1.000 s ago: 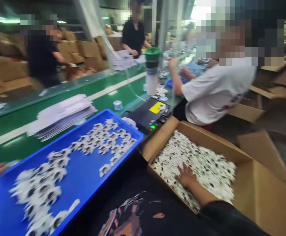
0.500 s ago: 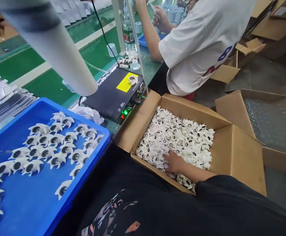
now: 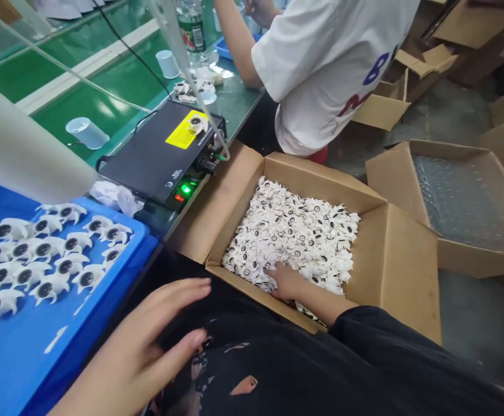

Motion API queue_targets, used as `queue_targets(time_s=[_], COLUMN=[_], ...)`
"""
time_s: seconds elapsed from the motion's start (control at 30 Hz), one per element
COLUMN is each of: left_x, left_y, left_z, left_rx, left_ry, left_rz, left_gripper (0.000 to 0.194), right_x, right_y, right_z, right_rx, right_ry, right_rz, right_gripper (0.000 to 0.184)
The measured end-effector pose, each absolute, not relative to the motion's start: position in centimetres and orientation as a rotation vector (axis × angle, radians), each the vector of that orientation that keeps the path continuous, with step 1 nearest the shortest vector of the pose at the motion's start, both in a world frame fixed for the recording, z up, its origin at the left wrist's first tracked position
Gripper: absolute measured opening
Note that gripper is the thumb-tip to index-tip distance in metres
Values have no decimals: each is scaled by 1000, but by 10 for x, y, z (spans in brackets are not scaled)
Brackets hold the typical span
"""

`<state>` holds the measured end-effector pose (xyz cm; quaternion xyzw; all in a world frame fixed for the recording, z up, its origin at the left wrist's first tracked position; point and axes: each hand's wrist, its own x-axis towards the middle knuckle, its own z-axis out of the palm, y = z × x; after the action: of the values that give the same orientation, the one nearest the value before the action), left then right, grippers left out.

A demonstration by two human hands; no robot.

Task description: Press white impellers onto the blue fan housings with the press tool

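R hand [image 3: 287,282] in white parts [image 3: 295,231], near side of carton [image 3: 410,260]; fingers' grip unverified. L hand [image 3: 143,341] open, btwn blue tray [image 3: 18,358] & carton.

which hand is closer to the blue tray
Left. The left hand is beside the blue tray, at its right edge in the view; the right hand is in the cardboard box, among white parts.

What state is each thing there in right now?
Left hand: open, looks empty.
Right hand: on white parts, grip hidden.
Near box: open, partly filled.
Blue tray: partly covered with white parts.
Black control unit: green and red lights lit.
Near cup: on its side.
Far box: open, clear plastic inside.
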<state>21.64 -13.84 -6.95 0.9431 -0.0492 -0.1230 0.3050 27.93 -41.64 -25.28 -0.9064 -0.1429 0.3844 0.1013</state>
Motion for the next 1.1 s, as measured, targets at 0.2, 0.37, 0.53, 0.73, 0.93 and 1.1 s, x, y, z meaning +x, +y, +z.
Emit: queue_targets(time_s=[0.2,0.37,0.53,0.73,0.93,1.1], left_x=[367,423,387,377,370,363], left_y=[-235,-272,-265,-257,-260,-262], left_z=[-159,-253,-286,-288,-291,-286], left_rx=[2706,2888,2900,2831,2739,2630], left_ry=[-406,-338,-404,-396,-320,-274], left_rz=[-758,-969,-1256,-1423,-1566,-1632], left_gripper=[55,66,86,77,90,78], right_x=[355,373,315,284,296,272], right_y=[-485,-527,-481,-459,-472,-451], right_z=[-248,-266,-272,-265,-281,-273], right_rx=[-2878,-2961,-2936,-2750,-2835,-2724], right_ry=[250,686,437,140,267,54], right_rz=[707,588,916,1253,1220,1285], right_gripper=[56,63,74,80,84,85])
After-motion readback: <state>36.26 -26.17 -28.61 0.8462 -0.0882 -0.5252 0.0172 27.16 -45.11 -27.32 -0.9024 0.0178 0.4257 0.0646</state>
